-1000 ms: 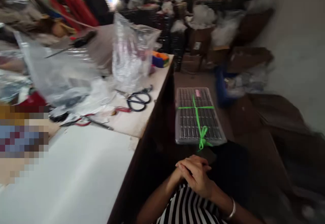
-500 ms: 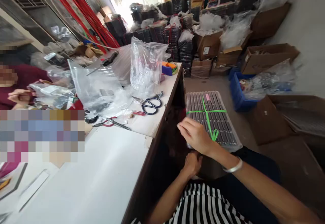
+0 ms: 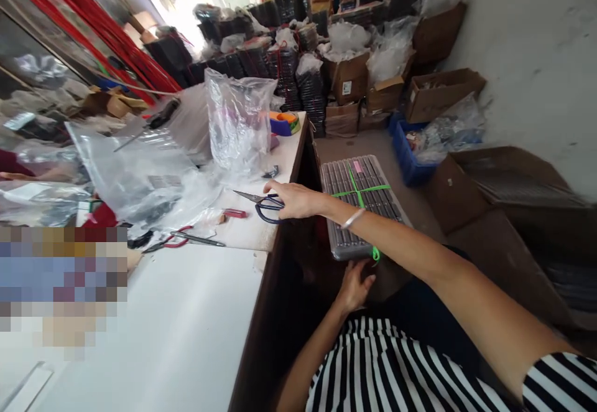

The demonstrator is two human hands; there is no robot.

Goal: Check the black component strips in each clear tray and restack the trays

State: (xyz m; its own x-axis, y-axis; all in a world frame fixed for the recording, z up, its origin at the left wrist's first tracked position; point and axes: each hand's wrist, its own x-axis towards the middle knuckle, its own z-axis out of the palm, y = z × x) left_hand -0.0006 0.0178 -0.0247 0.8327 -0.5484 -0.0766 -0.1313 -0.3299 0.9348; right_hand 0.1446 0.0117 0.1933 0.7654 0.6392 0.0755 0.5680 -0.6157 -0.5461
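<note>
My right hand (image 3: 293, 200), with a silver bracelet on its wrist, is at the table's edge, its fingers closed on the handles of the dark-handled scissors (image 3: 267, 206). The blades point left over the white tabletop. Below the near edge of a clear plastic case (image 3: 352, 253), my left hand (image 3: 355, 286) has its fingers apart and holds nothing; its fingertips are close to the case. Green strap (image 3: 359, 197) crosses the case, which has rows of dark compartments and a pink label (image 3: 357, 167).
Pliers (image 3: 175, 238), a red-handled tool (image 3: 234, 213), plastic bags (image 3: 240, 126) and tape rolls (image 3: 285, 122) lie on the table (image 3: 186, 325). A blue crate (image 3: 410, 157) and open cardboard boxes (image 3: 461, 194) stand at the right. Another person's arm shows at the left.
My right hand has moved left from above the case to the scissors and taken hold of their handles. My left hand has opened near the case. The view has shifted.
</note>
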